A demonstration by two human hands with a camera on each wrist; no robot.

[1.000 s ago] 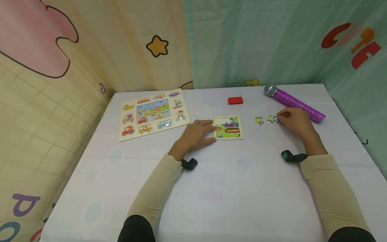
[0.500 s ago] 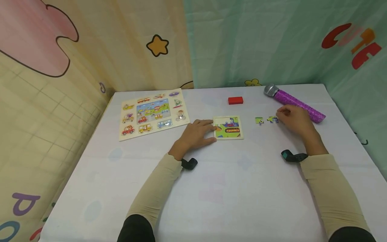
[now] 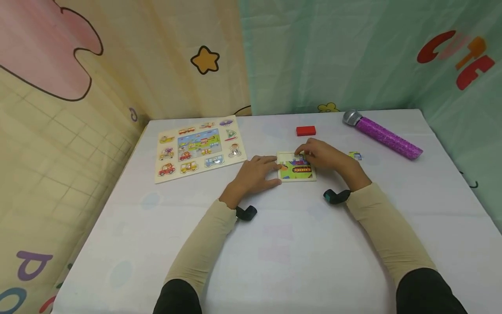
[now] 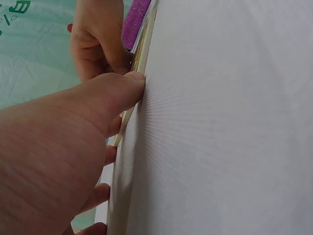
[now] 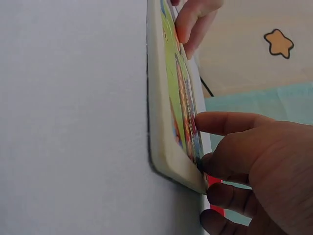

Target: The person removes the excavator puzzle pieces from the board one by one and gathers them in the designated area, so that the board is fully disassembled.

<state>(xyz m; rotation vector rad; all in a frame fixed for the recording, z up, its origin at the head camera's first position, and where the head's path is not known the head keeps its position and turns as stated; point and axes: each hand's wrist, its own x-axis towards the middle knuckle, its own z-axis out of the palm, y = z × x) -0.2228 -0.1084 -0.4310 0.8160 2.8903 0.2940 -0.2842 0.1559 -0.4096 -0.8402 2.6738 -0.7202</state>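
Note:
A small framed jigsaw puzzle [image 3: 296, 176] with a tracked vehicle on green lies mid-table. My left hand [image 3: 256, 175] rests at its left edge, fingertips on the frame and thumb along the near-left corner. My right hand [image 3: 323, 155] reaches over the upper right of the puzzle, its thumb and index finger pinching a small puzzle piece that the fingers mostly hide. In the right wrist view, the right hand's fingers [image 5: 215, 122] touch the picture surface and the far side of the frame. One loose puzzle piece [image 3: 355, 155] lies to the right on the table.
A larger wooden vehicle puzzle [image 3: 166, 174] lies at the back left. A red block [image 3: 306, 131] sits behind the small puzzle. A purple glittery microphone [image 3: 388, 137] lies at the back right, near the table's far edge.
My right hand has moved left from the loose pieces to the small puzzle. The nearer of the two loose pieces no longer shows on the table. My left hand has stayed put.

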